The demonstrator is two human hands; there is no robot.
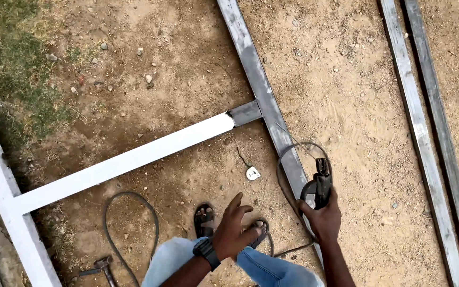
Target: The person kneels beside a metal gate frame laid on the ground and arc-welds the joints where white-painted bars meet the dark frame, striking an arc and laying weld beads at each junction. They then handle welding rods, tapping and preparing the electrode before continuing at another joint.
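Your right hand (322,217) grips the black welding clamp (320,186), tip pointing up along the grey steel bar (261,87). Left hand (232,231) is spread, holding nothing, further from the bar.

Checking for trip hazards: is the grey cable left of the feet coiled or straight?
Looped: the grey cable arcs on the dirt, not wound up.

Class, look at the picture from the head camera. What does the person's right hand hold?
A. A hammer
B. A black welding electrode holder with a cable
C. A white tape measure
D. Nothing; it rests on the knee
B: the right hand grips a black electrode holder with a looping cable over the grey metal bar, while the hammer lies apart on the ground.
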